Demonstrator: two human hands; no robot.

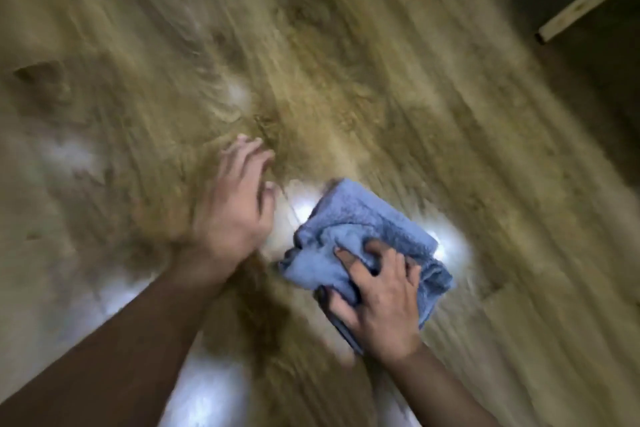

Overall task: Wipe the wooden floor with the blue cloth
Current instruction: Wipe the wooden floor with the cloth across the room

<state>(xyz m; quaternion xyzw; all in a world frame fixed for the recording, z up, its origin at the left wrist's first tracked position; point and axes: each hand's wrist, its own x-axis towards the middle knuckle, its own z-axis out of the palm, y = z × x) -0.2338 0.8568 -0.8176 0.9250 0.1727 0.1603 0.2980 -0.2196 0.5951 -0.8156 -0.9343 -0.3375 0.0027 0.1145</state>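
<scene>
while the right hand's fingers (349, 262) curl into the bunched blue cloth (360, 229) and press it down, the right hand (379, 302) covers its near edge. just beside it, the left hand (232, 208) rests on the wooden floor (381, 62), fingers loosely spread and holding nothing. bright glare patches lie around the cloth; a pale wooden furniture leg (585, 3) stands far right. the view is blurred.

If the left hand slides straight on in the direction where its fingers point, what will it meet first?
Probably nothing but bare wooden floor. The left hand points up and slightly right; the blue cloth lies to its right, outside that line. The picture is blurred, so this is uncertain.
</scene>
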